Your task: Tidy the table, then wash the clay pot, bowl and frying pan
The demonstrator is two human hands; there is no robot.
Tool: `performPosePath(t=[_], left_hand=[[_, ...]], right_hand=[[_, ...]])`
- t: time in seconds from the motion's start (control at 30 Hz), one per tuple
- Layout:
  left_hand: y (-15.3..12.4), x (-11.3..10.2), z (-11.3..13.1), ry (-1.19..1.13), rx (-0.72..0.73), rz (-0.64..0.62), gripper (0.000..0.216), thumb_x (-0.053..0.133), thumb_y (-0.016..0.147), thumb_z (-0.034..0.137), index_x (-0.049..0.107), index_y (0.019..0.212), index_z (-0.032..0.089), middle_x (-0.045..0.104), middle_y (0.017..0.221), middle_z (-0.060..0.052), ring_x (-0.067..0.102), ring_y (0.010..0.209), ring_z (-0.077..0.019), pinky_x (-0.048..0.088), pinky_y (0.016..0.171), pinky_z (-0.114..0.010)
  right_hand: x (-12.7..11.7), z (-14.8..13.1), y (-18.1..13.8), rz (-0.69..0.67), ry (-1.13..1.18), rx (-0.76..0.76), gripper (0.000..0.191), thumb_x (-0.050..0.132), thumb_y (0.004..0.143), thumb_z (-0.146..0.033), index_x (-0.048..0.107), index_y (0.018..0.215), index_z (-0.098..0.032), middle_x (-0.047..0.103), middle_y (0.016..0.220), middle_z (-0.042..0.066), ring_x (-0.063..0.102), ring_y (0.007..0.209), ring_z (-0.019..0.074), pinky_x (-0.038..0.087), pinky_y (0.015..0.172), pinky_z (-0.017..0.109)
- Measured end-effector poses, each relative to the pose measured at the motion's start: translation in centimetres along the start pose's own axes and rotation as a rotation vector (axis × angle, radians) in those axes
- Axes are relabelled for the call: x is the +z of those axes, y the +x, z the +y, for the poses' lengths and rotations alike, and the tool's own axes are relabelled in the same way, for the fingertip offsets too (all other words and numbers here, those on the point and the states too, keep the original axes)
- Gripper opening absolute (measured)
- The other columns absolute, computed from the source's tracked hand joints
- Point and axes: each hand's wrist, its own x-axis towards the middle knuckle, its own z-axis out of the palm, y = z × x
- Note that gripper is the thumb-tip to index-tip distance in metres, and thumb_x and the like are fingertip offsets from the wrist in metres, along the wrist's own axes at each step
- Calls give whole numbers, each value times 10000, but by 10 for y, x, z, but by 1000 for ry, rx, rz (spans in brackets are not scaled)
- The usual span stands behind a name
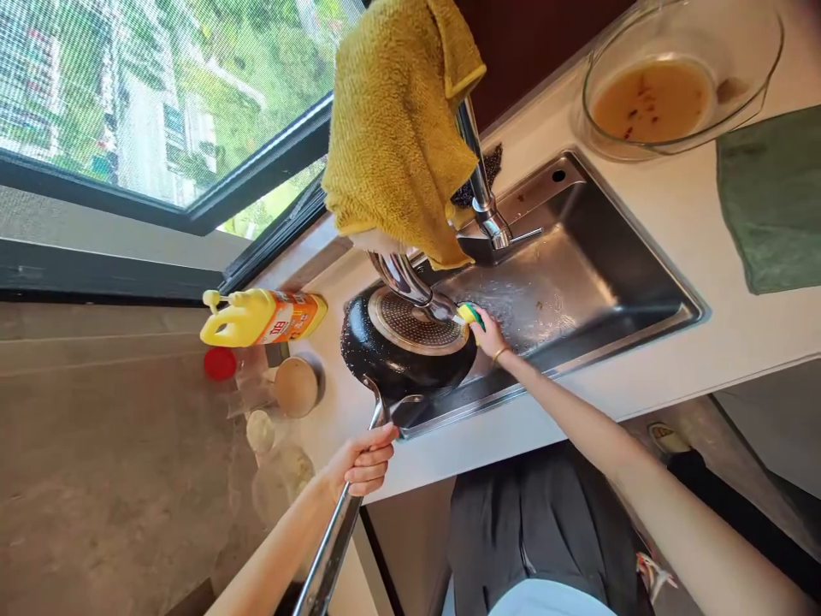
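A black frying pan (404, 355) is tipped over the left part of the steel sink (577, 265), its round patterned base facing up and wet with drops. My left hand (364, 462) is closed around the pan's long metal handle (333, 547). In my right hand (488, 334) is a yellow and green sponge (471, 315), held at the right edge of the pan's base. The chrome faucet spout (410, 281) reaches over the pan, its tip close to the sponge. A mustard-yellow towel (401, 128) hangs over the faucet's upper part.
Left of the sink stand a yellow detergent bottle (266, 318), a round-topped container (297, 387) and a red lid (220, 364). A glass bowl of brownish liquid (654, 98) and a green cloth (773, 197) lie on the right counter. Part of another person's shoe (668, 438) shows at lower right.
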Motion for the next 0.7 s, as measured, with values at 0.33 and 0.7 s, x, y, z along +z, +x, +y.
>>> performPosePath(t=[0.33,0.7], left_hand=[[36,11,-29,-305,197,10,402,494,914,251,230,614,211,148,381,142,-59,232,15,17,209,-84],[63,5,-53,-474,140,-152,375,448,934,225,272,604,200,223,380,122,56,221,2,75,223,-85]], right_hand=[[-31,-50,24,-39,-117,-93,359,548,814,-196,692,1142,-175,557,1090,105,525,1098,227,391,1030,365],[-59,-9,-16,-101,-203,-179,353,518,835,-201,665,1156,-203,573,1113,97,540,1089,220,431,990,380]])
